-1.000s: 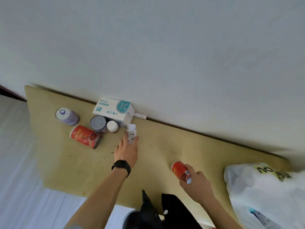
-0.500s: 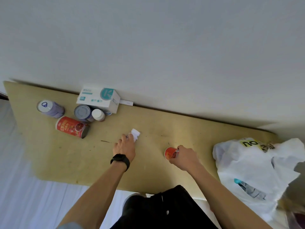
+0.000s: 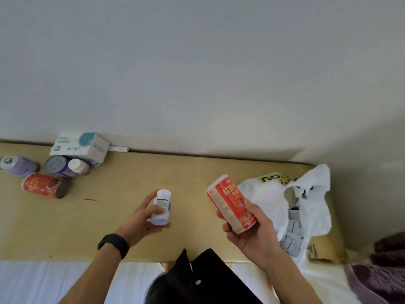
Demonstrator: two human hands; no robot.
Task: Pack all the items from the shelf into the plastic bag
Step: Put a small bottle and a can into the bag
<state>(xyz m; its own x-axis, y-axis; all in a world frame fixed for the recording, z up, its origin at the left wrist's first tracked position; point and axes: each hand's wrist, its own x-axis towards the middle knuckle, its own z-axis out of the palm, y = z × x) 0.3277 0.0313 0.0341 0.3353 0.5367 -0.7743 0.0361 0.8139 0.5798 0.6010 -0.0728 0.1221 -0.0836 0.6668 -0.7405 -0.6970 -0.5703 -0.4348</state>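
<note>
My left hand [image 3: 140,220] grips a small white bottle [image 3: 161,207] above the middle of the tan shelf [image 3: 122,178]. A red can [image 3: 230,204] is held tilted in my right hand [image 3: 252,233], just left of the white plastic bag [image 3: 306,202] lying open at the shelf's right end. At the far left lie another red can [image 3: 43,185] on its side, a purple can [image 3: 18,166], a blue-grey can [image 3: 57,166], a small white-capped bottle [image 3: 77,166] and a white and teal box [image 3: 80,145].
A white wall rises right behind the shelf. A small white stick-like item [image 3: 118,148] lies against the wall beside the box. Grey packaging shows through the bag. White bedding lies below the shelf's front edge, and dark fabric [image 3: 390,251] at the right.
Both hands have lifted off the shelf and drawn toward me. The left one carries the white bottle, the right one the red can, now nearer the bag.
</note>
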